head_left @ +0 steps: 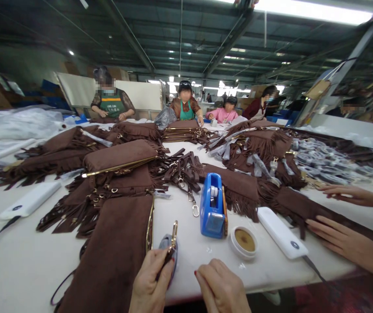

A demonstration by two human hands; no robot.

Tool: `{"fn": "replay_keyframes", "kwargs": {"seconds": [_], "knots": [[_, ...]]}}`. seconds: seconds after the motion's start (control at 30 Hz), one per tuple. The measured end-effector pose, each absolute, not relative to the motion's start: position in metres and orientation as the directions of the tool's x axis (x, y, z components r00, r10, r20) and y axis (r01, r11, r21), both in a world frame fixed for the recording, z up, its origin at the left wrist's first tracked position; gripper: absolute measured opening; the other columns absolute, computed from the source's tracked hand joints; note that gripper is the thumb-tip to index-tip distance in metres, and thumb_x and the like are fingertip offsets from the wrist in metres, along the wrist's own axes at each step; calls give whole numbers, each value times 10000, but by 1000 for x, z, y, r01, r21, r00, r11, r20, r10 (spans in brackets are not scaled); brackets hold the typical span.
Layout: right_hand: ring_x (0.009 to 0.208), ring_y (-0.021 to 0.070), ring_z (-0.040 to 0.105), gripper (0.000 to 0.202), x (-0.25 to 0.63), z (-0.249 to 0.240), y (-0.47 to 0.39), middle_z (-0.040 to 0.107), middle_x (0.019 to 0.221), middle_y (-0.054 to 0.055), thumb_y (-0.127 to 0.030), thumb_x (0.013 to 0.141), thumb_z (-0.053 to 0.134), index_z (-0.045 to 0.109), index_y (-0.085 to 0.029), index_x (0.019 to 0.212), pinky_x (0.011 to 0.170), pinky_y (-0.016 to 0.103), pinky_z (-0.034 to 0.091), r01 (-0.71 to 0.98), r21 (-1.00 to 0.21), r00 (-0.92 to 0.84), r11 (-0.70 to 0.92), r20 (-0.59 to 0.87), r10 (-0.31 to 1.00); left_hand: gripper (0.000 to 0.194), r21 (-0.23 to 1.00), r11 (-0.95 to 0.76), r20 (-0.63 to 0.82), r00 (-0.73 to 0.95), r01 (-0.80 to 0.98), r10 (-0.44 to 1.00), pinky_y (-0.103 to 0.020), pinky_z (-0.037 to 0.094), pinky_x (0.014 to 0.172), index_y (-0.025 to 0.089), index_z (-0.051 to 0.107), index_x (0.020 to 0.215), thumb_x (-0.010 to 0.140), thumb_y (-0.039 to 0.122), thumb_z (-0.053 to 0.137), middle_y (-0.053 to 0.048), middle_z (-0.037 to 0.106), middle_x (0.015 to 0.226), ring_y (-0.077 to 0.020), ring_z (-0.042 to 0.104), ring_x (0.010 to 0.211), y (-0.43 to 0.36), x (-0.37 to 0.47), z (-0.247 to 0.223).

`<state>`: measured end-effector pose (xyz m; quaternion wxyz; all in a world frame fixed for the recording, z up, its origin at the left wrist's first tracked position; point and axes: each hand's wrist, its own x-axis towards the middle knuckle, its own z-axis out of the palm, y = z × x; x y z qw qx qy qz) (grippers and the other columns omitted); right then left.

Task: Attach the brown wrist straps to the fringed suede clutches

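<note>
My left hand [150,280] pinches the end of a dark brown strap with a gold snap clasp [174,234], which points upward. Behind the fingers shows a greyish, plastic-wrapped part [175,265], perhaps the rest of the strap. Just to the right, my right hand [222,289] has its thumb and fingers drawn together; whatever they hold, if anything, is hidden. A brown suede bag [111,252] with a gold zip lies left of my left hand. Beyond my hands stand a blue tape dispenser [212,208] and a round white tub [244,242] with a brownish top.
Fringed brown bags [121,156] are piled across the table, with loose straps [183,169] between them. White power banks [282,232] lie at both sides. A co-worker's hands [346,237] rest over a bag at right. Plastic-wrapped straps [330,161] are heaped behind; several people sit opposite.
</note>
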<state>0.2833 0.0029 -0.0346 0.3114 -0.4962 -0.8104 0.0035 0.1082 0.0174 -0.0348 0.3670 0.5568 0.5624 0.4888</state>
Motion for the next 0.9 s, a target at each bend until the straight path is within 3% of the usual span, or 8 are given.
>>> {"fn": "replay_keyframes", "kwargs": {"seconds": [0.2, 0.27, 0.37, 0.43, 0.57, 0.67, 0.77, 0.9], "knots": [[548, 113, 521, 248, 282, -29, 1, 507, 587, -10, -174, 885, 399, 458, -197, 646, 506, 222, 362, 809, -302, -304, 505, 520, 798, 296, 789, -322, 371, 12, 523, 929, -157, 491, 712, 251, 628, 1078, 830, 328, 486, -30, 615, 869, -110, 610, 799, 17, 109, -49], [564, 125, 556, 214, 276, -29, 1, 554, 614, 2, -194, 902, 364, 508, -193, 744, 525, 225, 403, 800, -344, -244, 491, 561, 791, 302, 689, -397, 457, 62, 606, 887, -149, 494, 717, 246, 601, 1113, 839, 288, 480, -34, 611, 884, -106, 616, 818, 17, 109, -54], [595, 144, 614, 226, 263, -33, 3, 630, 690, 38, -249, 920, 336, 499, -140, 1033, 556, 225, 466, 805, -415, -89, 424, 621, 778, 319, 465, -502, 579, 178, 729, 795, -156, 505, 711, 218, 567, 1147, 842, 241, 475, -48, 607, 890, -113, 620, 820, 17, 110, -63], [607, 160, 630, 309, 255, -36, 5, 652, 733, 65, -282, 919, 342, 448, -108, 1152, 573, 239, 490, 828, -394, -53, 399, 654, 754, 314, 279, -539, 651, 256, 795, 714, -179, 516, 698, 197, 563, 1140, 849, 232, 451, -68, 608, 893, -132, 621, 812, 17, 111, -70], [609, 177, 625, 292, 251, -41, 11, 644, 741, 75, -283, 914, 321, 534, -147, 1060, 540, 252, 485, 852, -346, -130, 393, 588, 799, 289, 12, -456, 747, 296, 890, 596, -270, 527, 680, 171, 598, 1039, 853, 188, 377, -118, 603, 903, -189, 604, 806, 14, 118, -85], [632, 144, 614, 245, 252, -46, 12, 622, 700, 27, -263, 901, 345, 570, -206, 823, 573, 210, 466, 753, -567, -127, 335, 375, 918, 293, -82, -421, 756, 331, 904, 564, -324, 517, 685, 150, 610, 960, 826, 124, 351, -141, 599, 906, -217, 586, 805, 11, 122, -94], [607, 121, 571, 247, 252, -54, 10, 585, 646, -3, -311, 884, 378, 519, -206, 712, 575, 188, 435, 584, -794, -15, 169, 197, 980, 281, -167, -454, 745, 414, 875, 523, -317, 509, 664, 144, 607, 965, 804, 112, 379, -134, 603, 894, -214, 580, 783, 11, 122, -101], [625, 126, 527, 265, 250, -67, 10, 539, 661, -11, -397, 877, 367, 459, -209, 714, 598, 206, 418, 438, -898, 60, 44, 78, 995, 282, -147, -479, 719, 426, 865, 549, -307, 505, 680, 156, 596, 1010, 809, 135, 399, -120, 614, 907, -205, 586, 789, 13, 120, -98]]}}
